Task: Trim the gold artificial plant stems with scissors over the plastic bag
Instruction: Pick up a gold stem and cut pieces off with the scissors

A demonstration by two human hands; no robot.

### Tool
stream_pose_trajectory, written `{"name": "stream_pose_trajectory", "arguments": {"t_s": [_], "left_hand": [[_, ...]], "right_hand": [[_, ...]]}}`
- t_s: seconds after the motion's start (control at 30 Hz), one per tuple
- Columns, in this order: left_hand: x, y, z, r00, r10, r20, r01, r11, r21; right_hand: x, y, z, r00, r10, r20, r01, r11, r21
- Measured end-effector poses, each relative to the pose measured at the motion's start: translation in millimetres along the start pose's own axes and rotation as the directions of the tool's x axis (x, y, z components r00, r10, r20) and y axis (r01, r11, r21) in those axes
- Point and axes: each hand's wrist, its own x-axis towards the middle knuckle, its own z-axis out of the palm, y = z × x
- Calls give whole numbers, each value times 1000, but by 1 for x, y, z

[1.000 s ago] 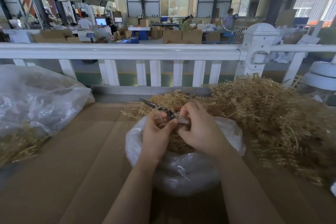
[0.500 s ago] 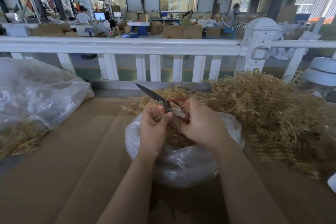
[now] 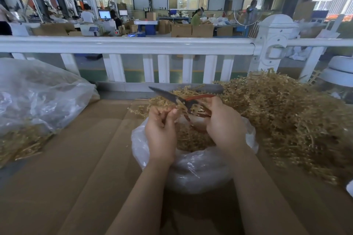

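Right hand (image 3: 225,126) grips the scissors (image 3: 183,99) by the red handles, blades spread wide, one pointing up-left, the other down toward the bag. Left hand (image 3: 161,131) pinches a thin gold stem (image 3: 172,109) between thumb and curled fingers, just beside the blade pivot. Both hands sit over the open mouth of the bag (image 3: 198,168).

Doing the cut well, my read: seat the stem deep near the pivot, not at the tips, since a stiff stem probably has a wire or hard plastic core. Keep the pinching fingers clear of the lower blade, which is close. Hold the cut point above the bag mouth so offcuts drop in, not onto the table.

Materials, big to small:
- Table (image 3: 76,168): flat brown cardboard sheeting, matte, seams running away from the viewer.
- Pile (image 3: 286,120): big tangled heap of gold sprigs at right, shiny, springy-looking, will likely snag.
- Left bag (image 3: 38,97): large clear film, crinkled, gold stems inside at the bottom.
- Bag: thin translucent plastic, rolled rim, floppy, holds gold trimmings.
- Scissors: dark metal blades, red handles, motion-blurred.
- Stem: slim, gold, detail too small to tell.
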Motion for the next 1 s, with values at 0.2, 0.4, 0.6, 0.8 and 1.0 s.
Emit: {"name": "stream_pose_trajectory", "arguments": {"t_s": [0.2,0.4,0.6,0.8,1.0], "left_hand": [[1,10,-3,991,-70,114,94,972,-215],[4,9,-5,984,-104,143,134,968,-212],[6,6,-6,984,-151,99,170,957,-233],[6,7,-9,982,-168,86,185,950,-250],[7,7,-9,972,-174,160,213,938,-274]], "right_hand": [[1,15,-9,996,71,-58,-67,996,65],[7,19,-11,979,180,92,-200,921,334],[8,10,-22,927,110,357,-349,598,721],[5,8,-24,897,12,441,-398,455,797],[6,2,-15,932,22,362,-314,545,777]]}}
